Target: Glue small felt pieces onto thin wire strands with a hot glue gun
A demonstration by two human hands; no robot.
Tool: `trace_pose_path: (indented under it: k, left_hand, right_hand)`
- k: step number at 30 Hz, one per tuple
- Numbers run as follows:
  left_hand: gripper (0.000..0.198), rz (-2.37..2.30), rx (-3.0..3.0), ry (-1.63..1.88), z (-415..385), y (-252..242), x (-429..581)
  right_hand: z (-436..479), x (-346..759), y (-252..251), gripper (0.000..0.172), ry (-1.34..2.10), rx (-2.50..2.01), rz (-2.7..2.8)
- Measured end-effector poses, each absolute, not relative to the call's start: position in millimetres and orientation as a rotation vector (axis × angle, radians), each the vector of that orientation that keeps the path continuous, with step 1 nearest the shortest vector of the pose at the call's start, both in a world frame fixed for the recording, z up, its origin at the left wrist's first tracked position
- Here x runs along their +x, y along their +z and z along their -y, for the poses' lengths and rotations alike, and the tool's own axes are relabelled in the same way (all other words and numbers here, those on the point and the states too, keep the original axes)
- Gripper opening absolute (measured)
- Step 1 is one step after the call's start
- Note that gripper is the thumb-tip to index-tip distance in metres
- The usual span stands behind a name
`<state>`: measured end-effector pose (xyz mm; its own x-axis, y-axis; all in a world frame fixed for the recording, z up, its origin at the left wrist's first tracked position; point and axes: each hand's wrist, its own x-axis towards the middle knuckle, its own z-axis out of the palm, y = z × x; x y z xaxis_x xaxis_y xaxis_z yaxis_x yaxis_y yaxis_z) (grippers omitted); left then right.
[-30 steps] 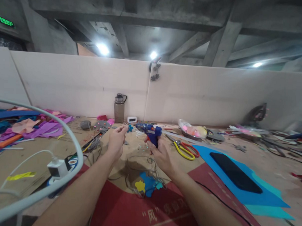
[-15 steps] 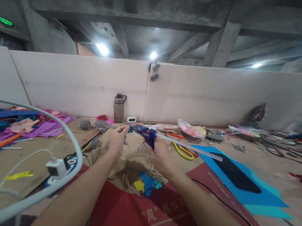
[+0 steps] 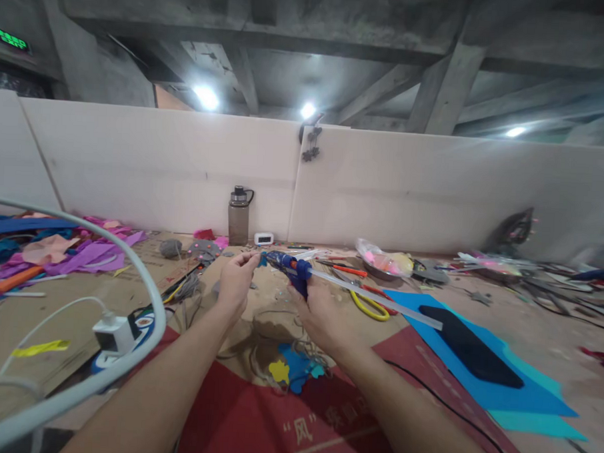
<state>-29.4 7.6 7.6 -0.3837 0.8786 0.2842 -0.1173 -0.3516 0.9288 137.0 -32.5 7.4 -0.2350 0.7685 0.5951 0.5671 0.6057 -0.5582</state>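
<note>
Blue piece [image 3: 263, 259]: seems partway through gluing, held up to the glue gun [image 3: 293, 266]; too small to tell whether glue is on it. By judgement it is not yet joined to anything.
Cut-outs [image 3: 298, 370]: at least 3, in blue, yellow and teal, already shaped; they lie with the twine [image 3: 254, 363], well to the near side of the bottle [image 3: 238, 224] and to its right. Whether any is stuck down cannot be told.
Glue gun place: held above the bench [image 3: 566, 358], right of the bottle and on its near side.
Nozzle [image 3: 271, 256]: points leftward and slightly away, passing on the near side of the bottle's foot; contact with the blue piece cannot be told.
Long axis: slants from the nozzle back to the right and nearer; the clear glue stick [image 3: 379, 298] carries that line out of the rear, its free end showing over the phone [image 3: 473, 347], well right of the bottle.
Left hand [image 3: 235, 280]: near side of the bottle, thumb and finger pinching the blue piece.
Right hand [image 3: 316, 310]: right of the bottle, wrapped around the gun's grip; whether the trigger is squeezed cannot be told.
</note>
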Motion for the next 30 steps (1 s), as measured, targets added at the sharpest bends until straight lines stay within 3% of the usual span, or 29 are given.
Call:
trace_pose_path:
  k: [30]
  left_hand:
    - [0.031,-1.169,1.092,1.821,-7.3,7.5,-30.6]
  right_hand:
    - [33.4,137.5,6.2,0.036,0.274,-1.050,1.930]
